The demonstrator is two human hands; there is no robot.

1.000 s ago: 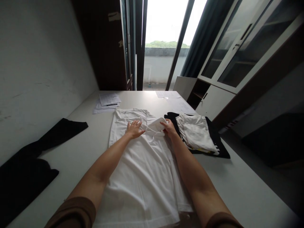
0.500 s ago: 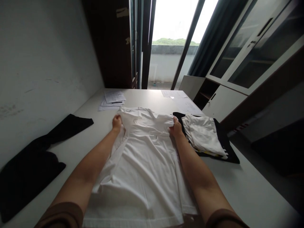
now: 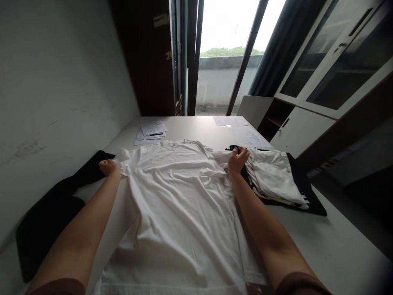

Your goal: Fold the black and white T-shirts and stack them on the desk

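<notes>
White T-shirt (image 3: 181,213), where is it lying?

"It is spread over the middle of the table (image 3: 190,128), with its collar (image 3: 176,144) toward the far edge and its hem (image 3: 172,288) toward the near edge. Several wrinkles cross its front."

"And how are the hands?"

"The left hand (image 3: 109,167) is closed like a fist and has hold of the sleeve on that side (image 3: 124,157). The right hand (image 3: 238,160) is half open, with bent fingers, at the other sleeve (image 3: 220,156); whether it pinches the cloth, I cannot tell."

"What is around them?"

"Near the left edge lies a black garment (image 3: 49,229). Just beside the right hand, toward the right edge, a folded white garment (image 3: 274,174) rests on black cloth (image 3: 316,208). Some papers (image 3: 153,128) lie near the far left corner."
</notes>
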